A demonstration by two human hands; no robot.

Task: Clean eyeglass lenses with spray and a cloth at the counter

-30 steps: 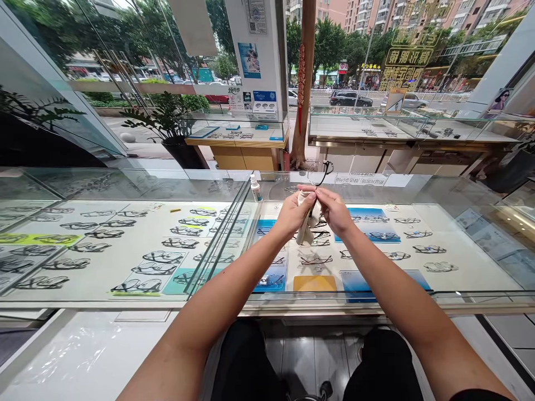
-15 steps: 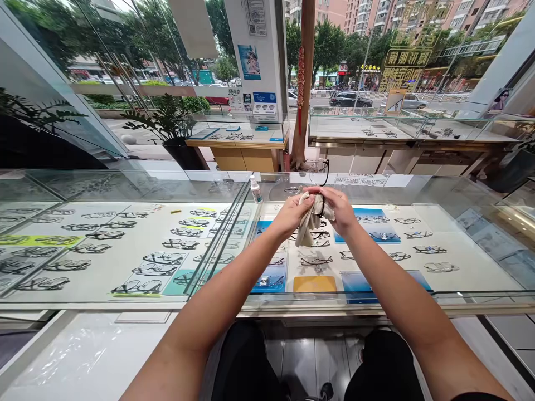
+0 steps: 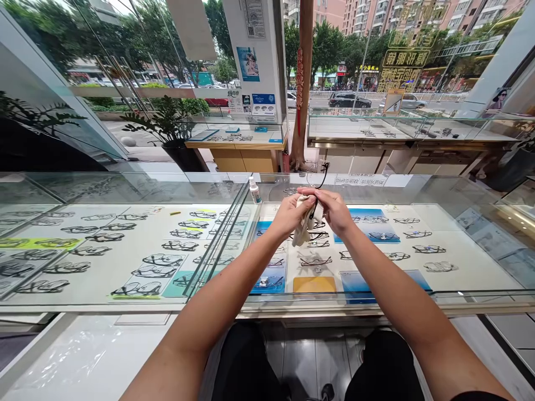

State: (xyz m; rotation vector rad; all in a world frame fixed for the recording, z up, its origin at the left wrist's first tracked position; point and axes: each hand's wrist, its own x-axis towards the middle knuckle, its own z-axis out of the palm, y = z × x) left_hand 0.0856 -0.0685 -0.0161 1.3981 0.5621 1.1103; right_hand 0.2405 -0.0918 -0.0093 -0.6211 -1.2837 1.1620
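Above the glass counter, my left hand [image 3: 290,214] is closed on a cream cleaning cloth [image 3: 301,233], its thumb pressing toward the fingertips. My right hand [image 3: 335,213] meets it, fingers bent round a pair of dark-rimmed eyeglasses [image 3: 326,171]. Part of the frame sticks up beyond my fingers, and a dark temple curves down beside the cloth. The fingers and cloth hide much of the glasses. A small white spray bottle [image 3: 254,190] stands upright on the counter, left of my hands.
Under the glass top of the display counter [image 3: 460,234] lie rows of eyeglasses, blue trays and a yellow card [image 3: 314,284]. Further off stand a potted plant [image 3: 167,125], a wooden post [image 3: 301,111] and more display cases [image 3: 359,133] by the window.
The glasses have turned between my hands, so the upright part now shows more edge-on. Both hands have shifted slightly left and closer together, and the cloth has bunched narrower.
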